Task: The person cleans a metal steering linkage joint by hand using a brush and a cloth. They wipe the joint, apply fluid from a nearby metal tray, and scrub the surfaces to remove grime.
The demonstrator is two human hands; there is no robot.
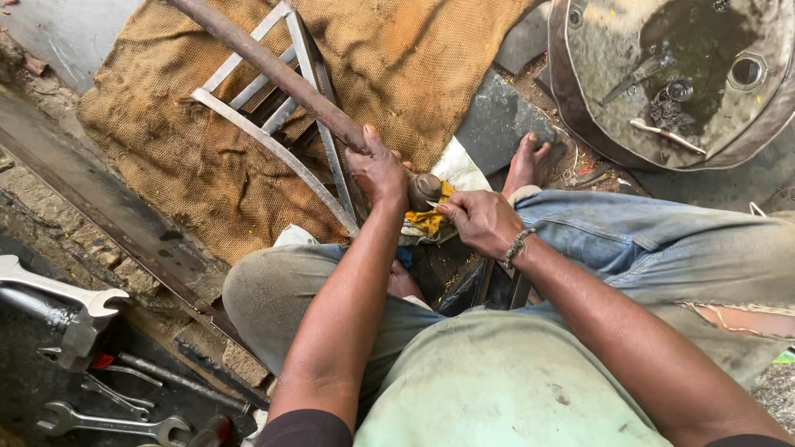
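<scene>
1. Head view, the work: the left hand (378,171) is clamped round a long rusty rod (273,70) close to its knobbed end (425,189), which rests over a metal frame (286,124) on burlap (166,149).
2. The right hand (480,219) is closed on a yellow rag (429,220) and what looks like a thin blade, pressed just under the knob (the blade is too small to be sure of).
3. To do this well, I judge the left grip should keep the rod from rolling while the right works in short strokes away from the fingers.
4. Containers: an upturned drum (580,108) top right holds dark liquid, with a spoon-like tool and small metal bits lying in it.
5. Spanners (108,424) lie bottom left.
</scene>
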